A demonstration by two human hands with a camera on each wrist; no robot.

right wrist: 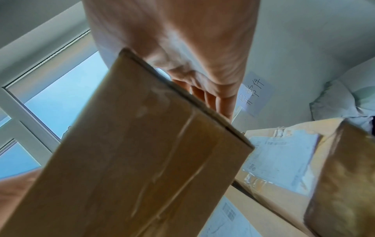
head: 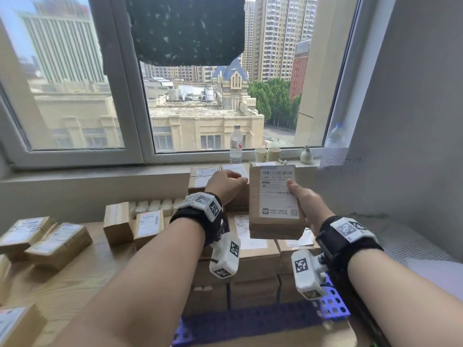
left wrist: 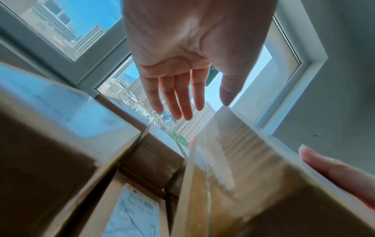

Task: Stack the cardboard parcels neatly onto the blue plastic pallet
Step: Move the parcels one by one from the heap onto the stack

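Observation:
My right hand (head: 299, 196) grips a brown cardboard parcel (head: 274, 199) with a white shipping label, held upright above the stack; the thumb lies on the label, the fingers go behind (right wrist: 213, 99). The wrist views show the same parcel (right wrist: 142, 152) (left wrist: 233, 160). My left hand (head: 226, 182) is open just left of it, fingers straight (left wrist: 182, 99), thumb tip at the parcel's upper edge. Below stands a stack of parcels (head: 253, 259) on the blue plastic pallet (head: 335, 304). Part of the stack is hidden behind the held parcel.
Several loose parcels (head: 57, 244) lie on the brown table at the left, and more (head: 147, 226) stand beside the stack. On the window sill behind are a water bottle (head: 235, 144), paper cups (head: 266, 154) and a small vase (head: 306, 155). A grey wall closes the right.

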